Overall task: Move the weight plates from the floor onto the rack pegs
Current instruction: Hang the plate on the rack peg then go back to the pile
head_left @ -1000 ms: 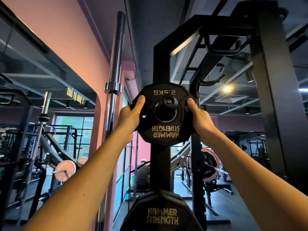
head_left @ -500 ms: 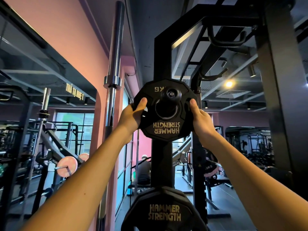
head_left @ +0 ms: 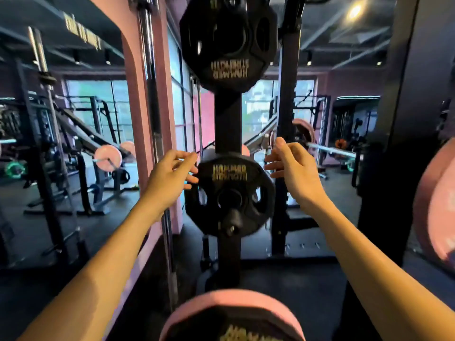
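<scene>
Hanging on the black rack post (head_left: 227,124) are two black weight plates, one above the other. The upper plate (head_left: 227,40) sits at the top edge of the view, with its lettering upside down and blurred. The lower plate (head_left: 230,195) sits on a peg (head_left: 232,221) whose rounded end sticks out in front of the plate's centre hole. Both hands are raised before this lower plate, at the level of its upper edge. The left hand (head_left: 170,178) is beside the plate's left edge with the fingers loosely spread and slightly curled; the fingertips overlap the rim in the view, but I cannot tell if they touch it. The right hand (head_left: 293,168) is beside the upper right edge, also with the fingers apart and holding nothing. At the bottom of the view, a pink-rimmed plate (head_left: 234,308) stands close below the post. A steel bar (head_left: 154,107) stands upright to the left, in front of a pink wall (head_left: 138,99).
</scene>
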Demonstrator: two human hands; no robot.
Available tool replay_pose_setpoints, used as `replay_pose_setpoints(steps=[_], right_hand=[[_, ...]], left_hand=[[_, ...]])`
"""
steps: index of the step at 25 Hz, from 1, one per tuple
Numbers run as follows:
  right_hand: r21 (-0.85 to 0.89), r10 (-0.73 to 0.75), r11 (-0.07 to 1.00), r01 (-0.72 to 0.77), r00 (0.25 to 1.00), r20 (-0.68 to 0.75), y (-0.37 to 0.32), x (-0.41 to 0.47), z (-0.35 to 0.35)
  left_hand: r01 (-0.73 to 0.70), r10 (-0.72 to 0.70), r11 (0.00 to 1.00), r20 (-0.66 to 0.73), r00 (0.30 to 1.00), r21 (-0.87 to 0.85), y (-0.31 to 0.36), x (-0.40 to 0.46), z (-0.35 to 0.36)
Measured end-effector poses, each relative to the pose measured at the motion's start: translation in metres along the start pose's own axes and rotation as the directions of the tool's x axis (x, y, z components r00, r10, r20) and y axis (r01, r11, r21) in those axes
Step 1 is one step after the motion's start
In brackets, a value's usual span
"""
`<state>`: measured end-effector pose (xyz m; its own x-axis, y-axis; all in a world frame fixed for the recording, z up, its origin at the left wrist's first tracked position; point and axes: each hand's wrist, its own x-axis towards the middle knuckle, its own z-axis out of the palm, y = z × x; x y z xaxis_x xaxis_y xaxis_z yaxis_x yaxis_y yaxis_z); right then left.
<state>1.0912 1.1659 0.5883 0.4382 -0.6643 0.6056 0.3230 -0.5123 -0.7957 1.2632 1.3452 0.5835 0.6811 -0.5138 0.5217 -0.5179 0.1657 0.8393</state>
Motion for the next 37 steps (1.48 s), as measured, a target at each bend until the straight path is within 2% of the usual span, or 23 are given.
replay_pose_setpoints(steps=[4, 8, 11, 14, 18, 20, 23, 24, 26, 29, 33, 35, 37], right_hand=[[-0.013, 0.167, 0.986, -0.167, 0.986, 0.019, 0.057, -0.11, -0.021], [-0.044, 0.352, 0.934, -0.355, 0.934, -0.054, 0.109, -0.223, -0.048], [-0.102, 0.503, 0.847, -0.521, 0.849, -0.159, 0.14, -0.319, -0.069], [-0.115, 0.636, 0.726, -0.678, 0.725, -0.265, 0.157, -0.414, -0.084], [-0.127, 0.731, 0.547, -0.827, 0.546, -0.409, 0.154, -0.521, -0.095], [-0.05, 0.803, 0.436, -0.898, 0.414, -0.43, 0.145, -0.58, -0.099], [0.085, 0.897, 0.216, -0.973, 0.164, -0.409, 0.13, -0.681, -0.116], [0.137, 0.9, 0.153, -0.979, 0.08, -0.429, 0.123, -0.712, -0.122], [0.27, 0.868, 0.063, -0.961, -0.081, -0.491, 0.103, -0.77, -0.136], [0.404, 0.791, -0.027, -0.914, -0.266, -0.551, 0.064, -0.851, -0.16], [0.499, 0.711, -0.137, -0.856, -0.436, -0.552, 0.016, -0.951, -0.193], [0.522, 0.665, -0.193, -0.831, -0.502, -0.553, -0.011, -0.994, -0.212], [0.568, 0.635, -0.189, -0.801, -0.541, -0.551, -0.036, -1.029, -0.239]], left_hand=[[0.22, -0.22, 0.975, 0.019, 0.975, 0.006, -0.07, -0.116, 0.008], [0.46, -0.463, 0.886, 0.054, 0.885, 0.054, -0.137, -0.239, 0.007], [0.623, -0.632, 0.774, 0.082, 0.77, 0.116, -0.174, -0.326, -0.003], [0.735, -0.765, 0.644, 0.154, 0.626, 0.211, -0.201, -0.398, -0.015], [0.777, -0.877, 0.479, 0.264, 0.401, 0.409, -0.232, -0.475, -0.03], [0.729, -0.92, 0.38, 0.314, 0.235, 0.57, -0.246, -0.515, -0.039], [0.584, -0.942, 0.258, 0.334, -0.023, 0.769, -0.261, -0.573, -0.047], [0.506, -0.94, 0.242, 0.328, -0.088, 0.828, -0.264, -0.589, -0.048], [0.331, -0.931, 0.253, 0.322, -0.172, 0.909, -0.265, -0.617, -0.045], [0.072, -0.919, 0.314, 0.322, -0.226, 0.947, -0.253, -0.645, -0.024], [-0.209, -0.892, 0.419, 0.356, -0.279, 0.884, -0.235, -0.669, 0.028], [-0.292, -0.878, 0.467, 0.4, -0.263, 0.835, -0.221, -0.691, 0.075], [-0.277, -0.855, 0.512, 0.45, -0.258, 0.813, -0.198, -0.72, 0.127]])
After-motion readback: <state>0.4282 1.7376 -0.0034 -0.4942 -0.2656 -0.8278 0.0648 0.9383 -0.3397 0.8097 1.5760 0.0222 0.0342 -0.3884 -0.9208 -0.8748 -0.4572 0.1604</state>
